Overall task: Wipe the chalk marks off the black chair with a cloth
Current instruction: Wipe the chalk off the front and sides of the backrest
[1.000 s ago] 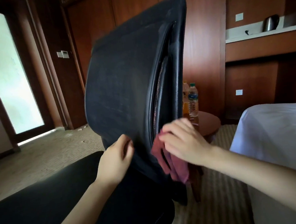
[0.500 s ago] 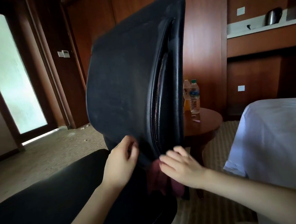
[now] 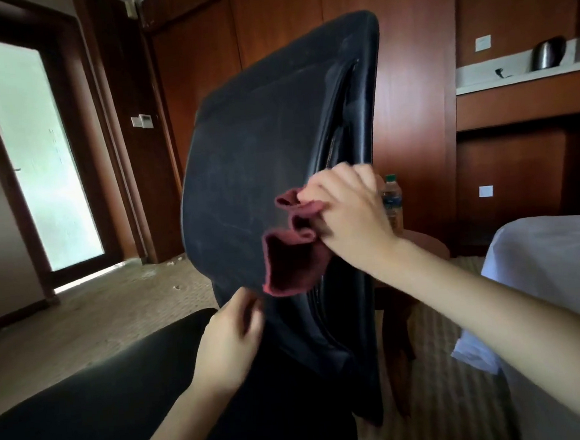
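A: What did the person's hands do?
B: The left hand gripped the lower edge of the black chair's backrest. The right hand pinched a maroon cloth bunched against the backrest's right side.
A: And the marks?
B: Faint chalk marks streaked the upright backrest. Behind it, a bottle stood beside the bed.

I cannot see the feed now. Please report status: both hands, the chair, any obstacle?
Right hand grips red cloth against black chair backrest. Left hand holds backrest's lower edge. Faint chalk marks remain. Nothing in the way.
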`<state>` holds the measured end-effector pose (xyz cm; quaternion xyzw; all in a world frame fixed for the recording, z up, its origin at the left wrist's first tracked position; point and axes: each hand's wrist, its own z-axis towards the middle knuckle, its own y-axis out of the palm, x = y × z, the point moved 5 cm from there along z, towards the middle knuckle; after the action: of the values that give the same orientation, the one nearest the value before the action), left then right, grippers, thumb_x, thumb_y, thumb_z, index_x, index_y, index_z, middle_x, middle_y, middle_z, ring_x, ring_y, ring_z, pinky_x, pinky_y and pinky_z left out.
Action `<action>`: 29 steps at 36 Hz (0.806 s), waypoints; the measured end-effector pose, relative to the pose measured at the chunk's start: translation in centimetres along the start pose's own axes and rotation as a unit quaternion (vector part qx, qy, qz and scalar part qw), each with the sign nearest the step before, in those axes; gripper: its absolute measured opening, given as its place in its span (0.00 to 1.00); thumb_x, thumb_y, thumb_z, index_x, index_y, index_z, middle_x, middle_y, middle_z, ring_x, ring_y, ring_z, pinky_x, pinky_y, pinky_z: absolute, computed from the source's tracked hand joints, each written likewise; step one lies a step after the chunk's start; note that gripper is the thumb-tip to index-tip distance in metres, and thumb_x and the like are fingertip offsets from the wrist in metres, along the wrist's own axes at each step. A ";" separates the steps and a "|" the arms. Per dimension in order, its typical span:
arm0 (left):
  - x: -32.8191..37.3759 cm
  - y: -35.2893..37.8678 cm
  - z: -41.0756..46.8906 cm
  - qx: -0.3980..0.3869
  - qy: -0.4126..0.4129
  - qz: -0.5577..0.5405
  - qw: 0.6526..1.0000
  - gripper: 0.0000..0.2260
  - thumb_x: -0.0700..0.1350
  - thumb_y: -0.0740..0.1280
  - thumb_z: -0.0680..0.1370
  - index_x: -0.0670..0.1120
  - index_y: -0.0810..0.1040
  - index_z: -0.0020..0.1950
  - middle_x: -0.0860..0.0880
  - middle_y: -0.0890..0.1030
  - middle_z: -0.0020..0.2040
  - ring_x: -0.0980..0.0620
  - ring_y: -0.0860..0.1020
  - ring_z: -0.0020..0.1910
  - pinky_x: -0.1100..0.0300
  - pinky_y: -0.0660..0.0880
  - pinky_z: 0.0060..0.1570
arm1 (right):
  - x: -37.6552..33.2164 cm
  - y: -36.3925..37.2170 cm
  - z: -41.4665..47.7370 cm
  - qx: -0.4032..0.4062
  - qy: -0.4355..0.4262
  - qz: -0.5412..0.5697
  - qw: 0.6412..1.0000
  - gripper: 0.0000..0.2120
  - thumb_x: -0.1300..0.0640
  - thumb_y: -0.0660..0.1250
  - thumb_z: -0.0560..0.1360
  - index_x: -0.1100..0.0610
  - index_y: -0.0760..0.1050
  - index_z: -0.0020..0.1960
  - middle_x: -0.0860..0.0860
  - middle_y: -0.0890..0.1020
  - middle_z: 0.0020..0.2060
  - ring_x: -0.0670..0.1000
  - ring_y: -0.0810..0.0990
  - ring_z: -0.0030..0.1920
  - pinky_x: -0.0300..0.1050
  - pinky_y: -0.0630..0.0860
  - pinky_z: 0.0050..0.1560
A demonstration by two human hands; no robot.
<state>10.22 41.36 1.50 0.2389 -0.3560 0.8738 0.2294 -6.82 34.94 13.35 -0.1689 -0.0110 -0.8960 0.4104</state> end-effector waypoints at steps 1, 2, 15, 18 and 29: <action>-0.4 -0.1 0.0 0.000 -0.008 -0.005 1.000 0.05 0.42 0.62 0.79 0.50 0.76 0.50 0.54 0.80 0.39 0.58 0.77 0.37 0.51 0.76 0.42 | -0.5 0.6 -0.9 -0.015 -0.011 0.008 1.000 0.06 0.67 0.72 0.67 0.60 0.80 0.42 0.53 0.80 0.42 0.53 0.69 0.45 0.46 0.61 0.48; -0.8 -0.2 0.0 0.003 -0.014 -0.011 1.000 0.05 0.41 0.62 0.79 0.50 0.76 0.50 0.55 0.81 0.41 0.59 0.78 0.39 0.50 0.76 0.45 | -1.1 1.1 -2.0 -0.023 -0.027 0.012 0.999 0.05 0.67 0.71 0.69 0.60 0.80 0.42 0.53 0.80 0.42 0.54 0.71 0.45 0.46 0.61 0.49; 0.2 1.5 -2.0 -0.243 -0.021 0.041 0.969 0.13 0.35 0.61 0.76 0.50 0.74 0.56 0.54 0.79 0.44 0.62 0.76 0.40 0.65 0.73 0.46 | -5.6 1.5 -17.9 -0.228 -0.116 0.084 0.963 0.06 0.60 0.63 0.75 0.54 0.79 0.44 0.49 0.78 0.39 0.51 0.77 0.42 0.47 0.69 0.56; 1.1 4.9 -4.4 -0.450 -0.079 0.028 0.889 0.20 0.45 0.66 0.76 0.52 0.68 0.67 0.56 0.78 0.53 0.60 0.78 0.48 0.68 0.74 0.53 | -4.4 -0.3 -15.6 -0.243 0.107 0.242 0.933 0.06 0.58 0.65 0.74 0.49 0.77 0.48 0.43 0.78 0.42 0.43 0.77 0.39 0.36 0.72 0.42; 5.7 8.0 -4.5 -0.308 -0.205 -0.397 0.840 0.09 0.38 0.63 0.79 0.41 0.76 0.58 0.45 0.83 0.47 0.52 0.81 0.42 0.59 0.80 0.44 | -2.5 -4.6 -12.4 -0.288 0.218 0.343 0.867 0.18 0.44 0.67 0.74 0.39 0.69 0.63 0.39 0.73 0.57 0.44 0.78 0.55 0.35 0.76 0.47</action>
<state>0.10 40.85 -2.14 0.4507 -0.5204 0.4845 0.5397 -12.33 37.89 1.41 -0.0730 0.3962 -0.6760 0.6170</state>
